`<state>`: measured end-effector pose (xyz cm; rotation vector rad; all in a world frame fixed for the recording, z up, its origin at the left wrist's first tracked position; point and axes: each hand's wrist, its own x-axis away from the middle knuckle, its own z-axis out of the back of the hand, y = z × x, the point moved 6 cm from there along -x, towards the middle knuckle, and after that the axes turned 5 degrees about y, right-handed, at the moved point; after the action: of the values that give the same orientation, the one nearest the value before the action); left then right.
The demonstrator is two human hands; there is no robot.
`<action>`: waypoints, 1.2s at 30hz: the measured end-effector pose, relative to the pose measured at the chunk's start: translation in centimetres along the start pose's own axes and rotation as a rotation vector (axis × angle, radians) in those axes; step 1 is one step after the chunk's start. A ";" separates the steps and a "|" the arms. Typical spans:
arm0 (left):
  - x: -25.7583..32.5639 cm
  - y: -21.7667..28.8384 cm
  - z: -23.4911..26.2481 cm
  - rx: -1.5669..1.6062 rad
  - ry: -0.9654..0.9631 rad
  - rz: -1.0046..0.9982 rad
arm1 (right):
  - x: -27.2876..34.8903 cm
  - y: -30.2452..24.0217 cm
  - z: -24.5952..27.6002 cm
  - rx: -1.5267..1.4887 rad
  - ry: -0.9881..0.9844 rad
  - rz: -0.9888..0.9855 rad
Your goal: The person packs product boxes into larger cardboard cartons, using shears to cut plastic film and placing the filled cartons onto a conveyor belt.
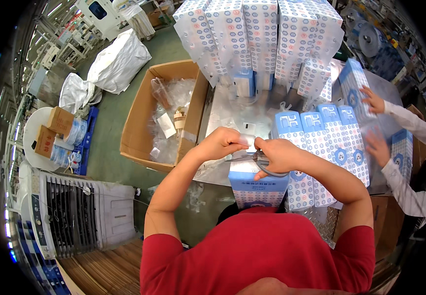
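In the open cardboard box (136, 115) to the left of the metal bench (219, 118) lies a loose heap of clear plastic film (163, 150), with one white card (166, 125) and one brown-and-cream object (179, 118) on top; how many pieces of film there are cannot be counted. At the bench, the left hand (227, 142) has its grip pinched tight on one small white piece (247, 140). The right hand (274, 155) has its grip closed round one pair of scissors (277, 174), the blades pointing left, just above one blue-and-white package (258, 184) at the near edge; whether the white piece joins that package cannot be told. Four patterned packs (312, 147) lie side by side to its right, and at least five tall packs (259, 37) stand along the far side. At the right, a co-worker's two hands (372, 101) reach in, one against another pack (354, 88). Two brown cartons (60, 120) and two white sacks (119, 61) sit farther left.
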<state>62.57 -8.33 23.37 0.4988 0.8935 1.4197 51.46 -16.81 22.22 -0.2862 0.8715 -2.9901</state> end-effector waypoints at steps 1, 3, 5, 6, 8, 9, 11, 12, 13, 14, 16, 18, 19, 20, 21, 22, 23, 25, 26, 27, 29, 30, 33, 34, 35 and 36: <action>0.1 -0.1 0.0 0.024 0.011 0.008 | -0.2 0.0 -0.1 -0.014 -0.001 0.009; 0.0 -0.3 0.1 0.073 0.030 0.021 | -0.4 -0.1 -0.2 -0.043 0.000 0.024; -0.3 0.1 0.1 0.046 -0.005 0.000 | -0.5 0.0 -0.3 -0.053 0.001 0.032; -0.5 0.3 0.0 0.033 -0.023 -0.012 | -0.6 0.1 -0.3 -0.058 0.003 0.035; -0.7 0.4 0.0 0.025 -0.039 0.003 | -0.7 0.0 -0.3 -0.060 -0.020 0.026; -0.7 0.4 0.0 0.021 -0.048 0.011 | -0.7 0.0 -0.3 -0.062 -0.032 0.021; -0.8 0.4 0.0 0.032 -0.036 0.000 | -0.7 0.2 -0.4 -0.087 0.018 0.059; -0.8 0.4 0.1 0.037 -0.029 -0.004 | -0.7 0.2 -0.4 -0.100 0.042 0.080; -0.8 0.6 0.2 0.036 -0.009 -0.019 | -0.8 0.2 -0.4 -0.096 0.025 0.066; -0.8 0.7 0.3 0.035 0.013 -0.034 | -0.9 0.0 -0.4 -0.091 0.008 0.053; -0.8 0.9 1.0 0.030 0.092 -0.042 | -1.1 0.1 -0.2 -0.125 0.022 0.039; -0.5 1.0 3.1 0.023 0.207 -0.030 | -1.3 0.6 -0.3 -0.202 0.085 0.034; -0.3 2.6 4.3 -0.094 0.271 -0.090 | -1.0 1.4 -0.2 -0.247 0.203 0.057; 1.0 3.6 5.5 -0.169 0.339 -0.095 | -0.3 2.1 0.3 -0.265 0.234 -0.001; 2.9 4.1 6.6 -0.246 0.410 -0.105 | 1.0 3.0 1.3 -0.347 0.252 -0.064; 5.5 3.8 7.3 -0.343 0.442 -0.021 | 2.5 4.0 1.9 -0.429 0.269 -0.121; 8.4 3.2 7.8 -0.438 0.471 0.063 | 4.2 5.7 1.6 -0.557 0.331 -0.137; 16.1 -2.7 4.5 -0.766 -0.101 0.443 | 8.1 7.8 0.1 -0.775 0.423 -0.151; 20.0 -4.5 1.6 -0.930 -0.518 0.784 | 9.8 8.3 -1.5 -0.870 0.448 -0.173; 24.6 -5.5 -0.9 -0.868 -0.939 0.851 | 11.2 7.8 -2.8 -0.923 0.449 -0.208; 23.7 -6.1 -4.8 -0.733 -0.818 0.829 | 13.1 7.0 -6.6 -0.777 0.519 -0.250; 21.0 -5.3 -6.2 -0.520 -0.455 0.834 | 13.1 5.9 -7.2 -0.676 0.584 -0.230; 18.2 -9.3 -14.6 0.365 0.148 0.614 | 9.6 3.6 -9.7 -0.933 0.657 -0.161; 18.3 -10.5 -18.0 0.638 0.076 0.732 | 8.4 3.3 -10.0 -0.980 0.660 -0.094; 18.2 -10.6 -18.5 0.622 0.124 0.731 | 7.9 3.0 -9.1 -1.047 0.703 -0.095; 18.1 -10.6 -18.3 0.601 0.182 0.724 | 8.1 2.8 -7.6 -1.109 0.746 -0.079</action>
<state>53.55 4.02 0.14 1.2534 1.3785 1.8516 42.03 -15.66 15.77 0.8685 2.5115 -2.2607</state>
